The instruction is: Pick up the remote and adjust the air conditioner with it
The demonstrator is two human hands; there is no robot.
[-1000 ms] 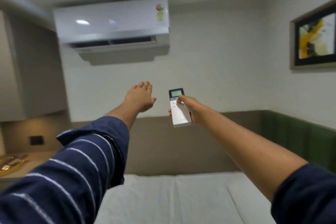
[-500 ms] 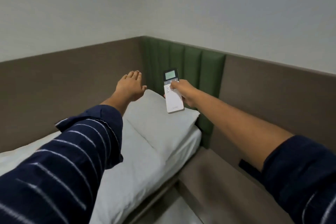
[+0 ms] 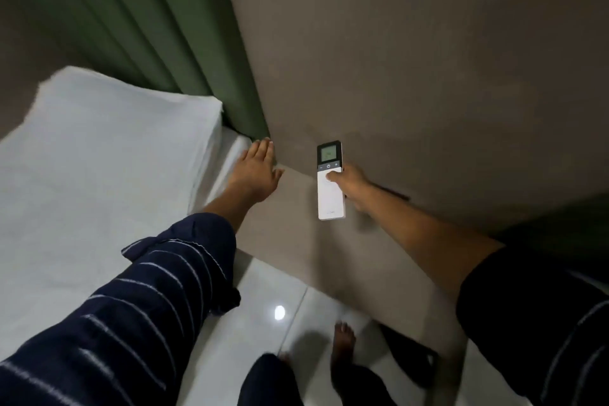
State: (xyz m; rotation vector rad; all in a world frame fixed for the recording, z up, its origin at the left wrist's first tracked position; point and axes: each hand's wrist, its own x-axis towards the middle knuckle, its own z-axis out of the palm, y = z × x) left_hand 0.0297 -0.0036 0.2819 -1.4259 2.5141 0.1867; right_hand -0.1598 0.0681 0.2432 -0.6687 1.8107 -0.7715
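Note:
My right hand (image 3: 351, 183) grips a slim white remote (image 3: 330, 198) with a dark top and a lit green screen. The remote is upright and my thumb rests on its upper buttons. It hangs over a brown bedside shelf (image 3: 296, 234), close to the brown wall panel. My left hand (image 3: 257, 171) is stretched out flat to the left of the remote, fingers together, holding nothing, above the gap between bed and shelf. The air conditioner is out of view.
A white pillow (image 3: 108, 142) lies on the bed (image 3: 49, 257) at the left, against a green padded headboard (image 3: 148, 26). Glossy white floor tiles (image 3: 263, 290) run below the shelf. My bare foot (image 3: 344, 339) stands on them at the bottom.
The view has swung from the wall air conditioner down and right to the bed corner and bedside shelf. Both arms stay outstretched, and the remote is still in my right hand.

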